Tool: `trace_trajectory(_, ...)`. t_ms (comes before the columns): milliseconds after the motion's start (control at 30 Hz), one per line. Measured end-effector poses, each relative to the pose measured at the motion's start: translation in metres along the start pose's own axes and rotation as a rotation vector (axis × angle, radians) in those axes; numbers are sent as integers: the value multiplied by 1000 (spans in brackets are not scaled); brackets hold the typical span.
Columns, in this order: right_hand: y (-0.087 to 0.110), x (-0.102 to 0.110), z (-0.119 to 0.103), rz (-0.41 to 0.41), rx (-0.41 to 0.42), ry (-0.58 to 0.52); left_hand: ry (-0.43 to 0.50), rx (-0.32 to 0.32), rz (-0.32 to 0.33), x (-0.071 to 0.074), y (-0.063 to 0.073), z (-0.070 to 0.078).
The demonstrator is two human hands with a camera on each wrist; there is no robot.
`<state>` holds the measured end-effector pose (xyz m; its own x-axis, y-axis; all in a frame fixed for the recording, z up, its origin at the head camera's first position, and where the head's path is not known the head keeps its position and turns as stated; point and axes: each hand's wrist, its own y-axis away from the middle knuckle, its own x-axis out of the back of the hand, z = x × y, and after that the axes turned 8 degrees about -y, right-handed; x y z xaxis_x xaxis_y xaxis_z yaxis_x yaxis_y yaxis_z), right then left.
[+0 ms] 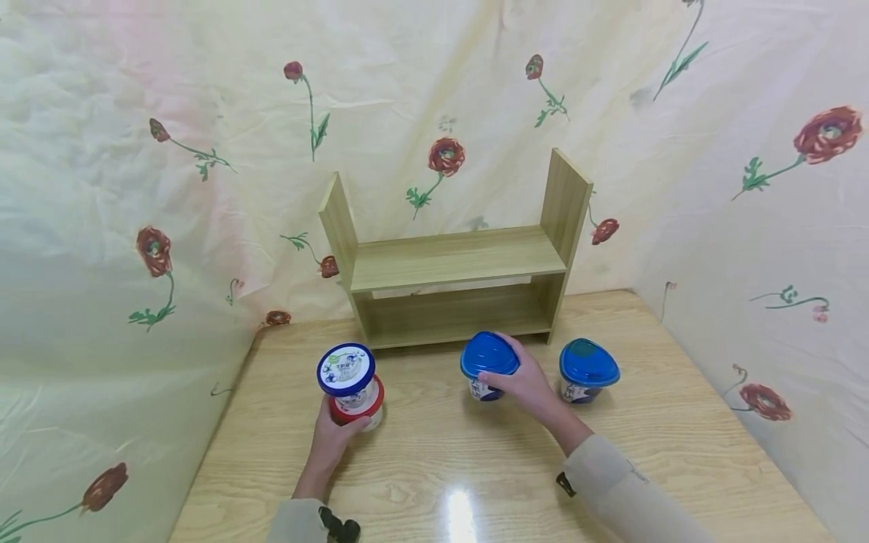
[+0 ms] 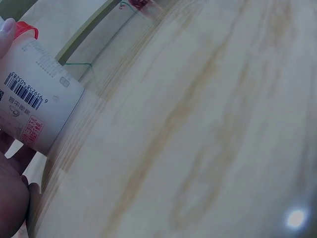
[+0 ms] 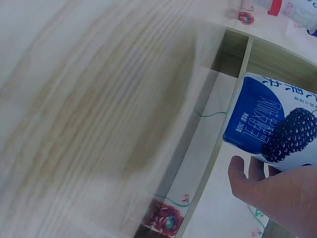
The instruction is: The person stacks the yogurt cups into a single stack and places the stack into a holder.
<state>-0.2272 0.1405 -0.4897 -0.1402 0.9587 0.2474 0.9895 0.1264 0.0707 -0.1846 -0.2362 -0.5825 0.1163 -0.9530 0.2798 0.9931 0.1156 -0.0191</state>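
At the left, my left hand grips a white tub with a red lid. A second white tub with a dark-blue rimmed lid stands on top of it. The left wrist view shows a barcode on the side of the red-lidded tub. My right hand holds a cup with a rounded triangular blue lid, in front of the shelf. Blackberries are printed on that cup, which looks raised off the table. A matching blue-lidded cup stands right of my right hand.
A two-level wooden shelf with upright side panels stands at the back of the wood-grain table. Flower-patterned cloth hangs behind it and along both sides.
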Motion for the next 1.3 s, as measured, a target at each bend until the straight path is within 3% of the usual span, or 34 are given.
trace_trajectory(400, -7, -14, -13, 6, 37, -15, 8, -13, 8, 0, -1, -5)
trace_trajectory(1067, -16, -47, -56, -26, 114, -97, -20, -30, 20, -3, -1, -6)
trace_trajectory(1300, -21, -59, -66, -35, 132, -117, -15, -2, 19, -2, -1, -4)
